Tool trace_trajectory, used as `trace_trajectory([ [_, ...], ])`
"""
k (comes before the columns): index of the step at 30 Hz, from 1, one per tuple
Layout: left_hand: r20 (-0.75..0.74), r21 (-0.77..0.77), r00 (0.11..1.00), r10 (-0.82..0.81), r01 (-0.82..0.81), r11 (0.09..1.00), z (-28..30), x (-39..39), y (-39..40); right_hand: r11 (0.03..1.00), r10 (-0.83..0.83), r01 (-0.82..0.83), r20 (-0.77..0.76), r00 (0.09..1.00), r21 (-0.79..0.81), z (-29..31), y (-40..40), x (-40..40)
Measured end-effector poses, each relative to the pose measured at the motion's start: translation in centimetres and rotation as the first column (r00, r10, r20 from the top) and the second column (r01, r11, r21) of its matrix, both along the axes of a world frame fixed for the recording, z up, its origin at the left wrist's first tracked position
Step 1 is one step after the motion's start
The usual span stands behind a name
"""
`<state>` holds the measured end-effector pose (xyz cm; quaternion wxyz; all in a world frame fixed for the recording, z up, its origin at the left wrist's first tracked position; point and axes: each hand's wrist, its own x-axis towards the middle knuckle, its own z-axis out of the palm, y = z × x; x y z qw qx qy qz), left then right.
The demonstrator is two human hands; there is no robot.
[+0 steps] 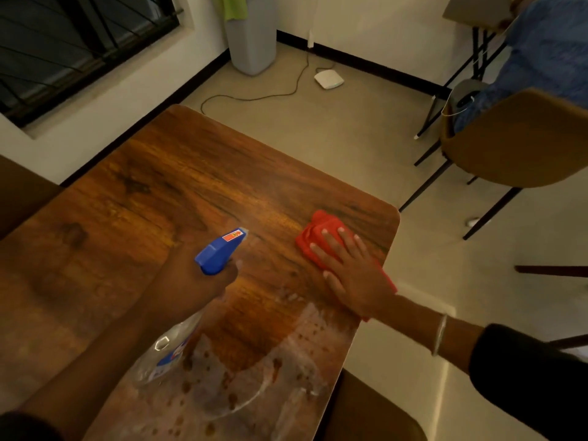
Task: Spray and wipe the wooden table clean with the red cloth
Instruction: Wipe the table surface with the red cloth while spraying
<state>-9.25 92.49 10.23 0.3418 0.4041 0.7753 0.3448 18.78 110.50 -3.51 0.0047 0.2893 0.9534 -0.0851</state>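
Observation:
A wooden table [178, 192] fills the middle of the head view. My left hand [203, 281] grips a clear spray bottle [168, 351] by its blue trigger head [219, 249], nozzle aimed toward the table's far side. My right hand [353, 272] lies flat, fingers spread, on the folded red cloth [315, 233] near the table's right edge. Wet foamy streaks and droplets [286, 361] cover the near right part of the tabletop.
A brown chair [521, 144] with black legs stands to the right, with a seated person in blue [547, 52] beyond it. A grey bin [251, 36], a cable and a white device [329, 78] lie on the floor behind. Another brown chair seat [366, 412] sits near the table's near right corner.

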Motion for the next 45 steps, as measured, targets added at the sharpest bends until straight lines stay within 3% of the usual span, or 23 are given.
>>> trace_trajectory([
  [3, -0.013, 0.007, 1.0, 0.002, -0.002, 1.0, 0.1, -0.7, -1.1, 0.955, 0.295, -0.296, -0.024, 0.955, -0.038, -1.2, -7.2, 0.1],
  [7, -0.078, -0.027, 0.997, 0.021, -0.023, 0.999, 0.5, -1.4, -3.5, 0.881, 0.473, -0.473, 0.009, 0.881, -0.019, -1.0, -7.3, -1.7],
  [9, -0.11, -0.024, 0.993, 0.041, -0.044, 0.999, 0.7, -1.9, -4.8, 0.902, 0.431, -0.431, 0.033, 0.902, -0.001, -0.3, -5.1, -4.9],
  [11, -0.091, 0.001, 0.992, 0.089, -0.089, 0.996, 1.0, -2.3, -6.4, 0.962, 0.272, -0.272, 0.049, 0.961, -0.006, 0.4, -4.2, -8.7],
  [13, -0.092, 0.041, 0.99, 0.103, -0.099, 0.994, 1.4, -2.5, -7.9, 0.994, 0.104, -0.102, 0.034, 0.994, -0.038, 0.9, -5.7, -12.1],
  [15, -0.12, 0.066, 0.987, 0.106, -0.098, 0.993, 2.0, -2.5, -9.5, 0.995, 0.082, -0.082, 0.001, 0.997, -0.052, 0.7, -9.2, -14.3],
  [18, -0.136, 0.061, 0.985, 0.106, -0.099, 0.993, 2.5, -2.7, -11.1, 0.947, 0.313, -0.317, -0.072, 0.947, -0.047, -0.7, -16.4, -14.6],
  [20, -0.112, 0.059, 0.984, 0.138, -0.132, 0.989, 2.7, -2.9, -12.3, 0.86, 0.504, -0.509, -0.101, 0.858, -0.035, -1.8, -21.1, -13.4],
  [23, -0.077, 0.041, 0.985, 0.156, -0.154, 0.987, 2.8, -3.3, -14.2, 0.761, 0.648, -0.649, -0.051, 0.76, -0.012, -1.7, -21.7, -12.4],
  [25, -0.046, 0.046, 0.986, 0.159, -0.157, 0.987, 2.9, -3.5, -15.2, 0.822, 0.57, -0.569, -0.015, 0.822, 0.018, -0.4, -18.3, -13.7],
  [27, 0.006, 0.049, 0.983, 0.183, -0.183, 0.982, 2.9, -3.3, -16.1, 0.945, 0.327, -0.326, 0.04, 0.944, -0.028, 1.3, -14.7, -15.4],
  [30, -0.007, 0.036, 0.982, 0.191, -0.191, 0.981, 2.4, -2.4, -17.5, 0.997, 0.038, -0.035, 0.049, 0.998, -0.068, 2.2, -14.3, -17.2],
  [33, 0.0, 0.04, 0.983, 0.183, -0.182, 0.982, 2.1, -1.7, -18.9, 0.996, 0.041, -0.039, 0.021, 0.999, -0.075, 1.2, -19.1, -16.3],
  [37, 0.024, 0.043, 0.99, 0.139, -0.14, 0.989, 2.6, -1.4, -18.8, 0.97, 0.219, -0.22, -0.029, 0.975, -0.099, -0.6, -25.3, -9.8],
  [40, -0.016, 0.074, 0.99, 0.143, -0.142, 0.987, 3.4, -0.9, -18.5, 0.967, 0.251, -0.248, 0.04, 0.967, -0.067, -0.8, -25.0, -5.5],
  [42, -0.003, 0.106, 0.995, 0.102, -0.101, 0.989, 3.9, -0.3, -18.7, 0.99, 0.138, -0.137, 0.079, 0.987, -0.026, 0.1, -21.5, -5.1],
  [45, -0.08, 0.096, 0.996, 0.033, -0.025, 0.995, 4.8, 0.7, -18.9, 0.974, -0.197, 0.207, 0.106, 0.975, -0.09, 2.0, -16.8, -6.1],
])
